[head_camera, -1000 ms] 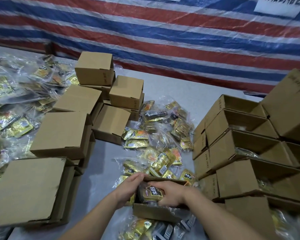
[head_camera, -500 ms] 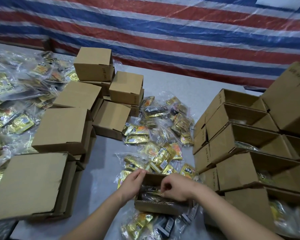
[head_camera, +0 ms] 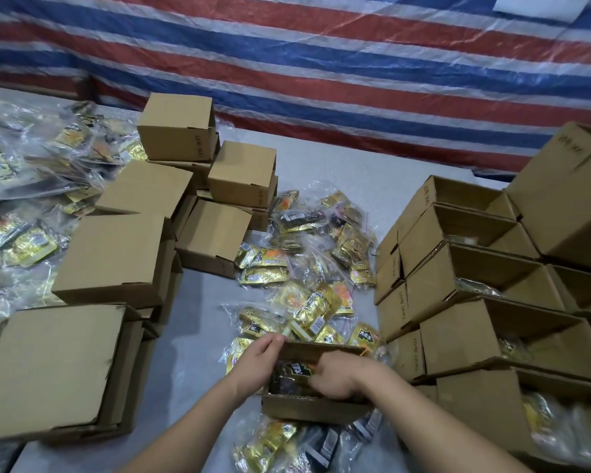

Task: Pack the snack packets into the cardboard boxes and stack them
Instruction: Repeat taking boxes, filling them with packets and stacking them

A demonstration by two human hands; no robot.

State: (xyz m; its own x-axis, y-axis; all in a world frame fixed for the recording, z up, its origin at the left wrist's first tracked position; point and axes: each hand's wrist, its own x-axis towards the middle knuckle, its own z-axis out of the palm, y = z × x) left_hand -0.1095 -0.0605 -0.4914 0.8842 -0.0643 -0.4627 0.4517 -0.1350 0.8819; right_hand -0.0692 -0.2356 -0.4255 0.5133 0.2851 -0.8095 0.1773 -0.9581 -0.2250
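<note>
**Cardboard box held at lower centre, both hands at it**

Cardboard makes up the small open box [head_camera: 316,409] at the lower centre of the head view, standing on the grey worktop [head_camera: 198,336]. The left hand [head_camera: 258,361] rests against the box's left wall, fingers fairly straight along the rim, its grip loose. The right hand [head_camera: 336,377] reaches down inside the box with fingers curled onto a dark snack packet [head_camera: 292,370]; whether that grip pinches the packet I cannot tell. Loose gold packets [head_camera: 307,268] lie scattered just above the box, more below it. Closed boxes [head_camera: 116,257] are stacked at left; open boxes [head_camera: 458,295] are stacked at right.
</note>
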